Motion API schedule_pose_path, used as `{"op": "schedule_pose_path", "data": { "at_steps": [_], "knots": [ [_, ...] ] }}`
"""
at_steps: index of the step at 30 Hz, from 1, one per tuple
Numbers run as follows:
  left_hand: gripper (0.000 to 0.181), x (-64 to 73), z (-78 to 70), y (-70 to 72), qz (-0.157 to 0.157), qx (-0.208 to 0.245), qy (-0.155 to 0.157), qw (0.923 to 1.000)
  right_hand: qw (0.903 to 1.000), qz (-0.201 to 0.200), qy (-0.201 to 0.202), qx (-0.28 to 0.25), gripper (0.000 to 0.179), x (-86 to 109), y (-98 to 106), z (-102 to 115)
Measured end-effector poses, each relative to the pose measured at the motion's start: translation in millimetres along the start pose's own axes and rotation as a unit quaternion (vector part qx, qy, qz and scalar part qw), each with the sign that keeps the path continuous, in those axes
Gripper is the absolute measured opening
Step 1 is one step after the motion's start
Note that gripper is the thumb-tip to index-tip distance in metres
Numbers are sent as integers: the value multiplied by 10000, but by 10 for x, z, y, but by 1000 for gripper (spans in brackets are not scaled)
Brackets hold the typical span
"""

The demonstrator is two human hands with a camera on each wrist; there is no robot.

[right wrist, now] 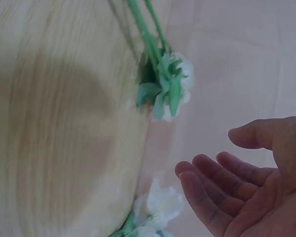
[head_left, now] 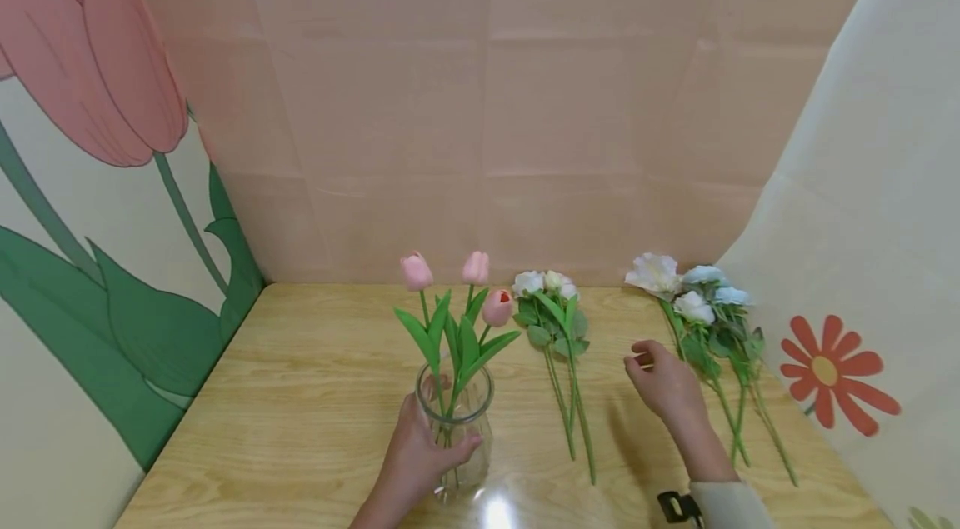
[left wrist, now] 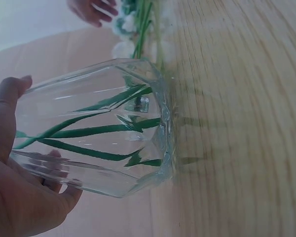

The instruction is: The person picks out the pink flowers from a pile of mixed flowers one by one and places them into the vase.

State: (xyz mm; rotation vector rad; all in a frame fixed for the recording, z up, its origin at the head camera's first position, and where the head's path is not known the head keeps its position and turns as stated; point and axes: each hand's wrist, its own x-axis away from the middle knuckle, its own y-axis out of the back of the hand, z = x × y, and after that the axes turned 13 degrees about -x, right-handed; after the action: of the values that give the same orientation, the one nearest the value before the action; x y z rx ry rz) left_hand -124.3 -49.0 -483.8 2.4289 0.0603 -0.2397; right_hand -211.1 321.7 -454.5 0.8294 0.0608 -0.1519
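Note:
In the head view a clear glass vase (head_left: 472, 462) stands on the table with three pink tulips (head_left: 476, 268) in it. My left hand (head_left: 423, 454) grips the vase round its side, thumb toward me. The left wrist view shows green stems (left wrist: 89, 131) reaching the bottom inside the faceted glass. Over the table, between two groups of flowers, hovers my right hand (head_left: 667, 383). Its fingers are loosely bent and hold nothing, as the right wrist view also shows with the palm of the right hand (right wrist: 251, 197) visible.
White roses (head_left: 528, 283) with long stems lie right of the vase. Farther right lie more white and pale blue flowers (head_left: 693, 308), beside a white cloth with a red printed flower (head_left: 825, 371). A pink backdrop (head_left: 487, 112) rises behind the wooden table (head_left: 300, 396).

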Motion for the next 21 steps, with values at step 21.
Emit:
{"op": "schedule_pose_path", "data": {
  "at_steps": [21],
  "knots": [
    [93,6,3,-7,-11,38,-33,10000,9981,306,-345,415,51,-338,172,-542]
  ]
}}
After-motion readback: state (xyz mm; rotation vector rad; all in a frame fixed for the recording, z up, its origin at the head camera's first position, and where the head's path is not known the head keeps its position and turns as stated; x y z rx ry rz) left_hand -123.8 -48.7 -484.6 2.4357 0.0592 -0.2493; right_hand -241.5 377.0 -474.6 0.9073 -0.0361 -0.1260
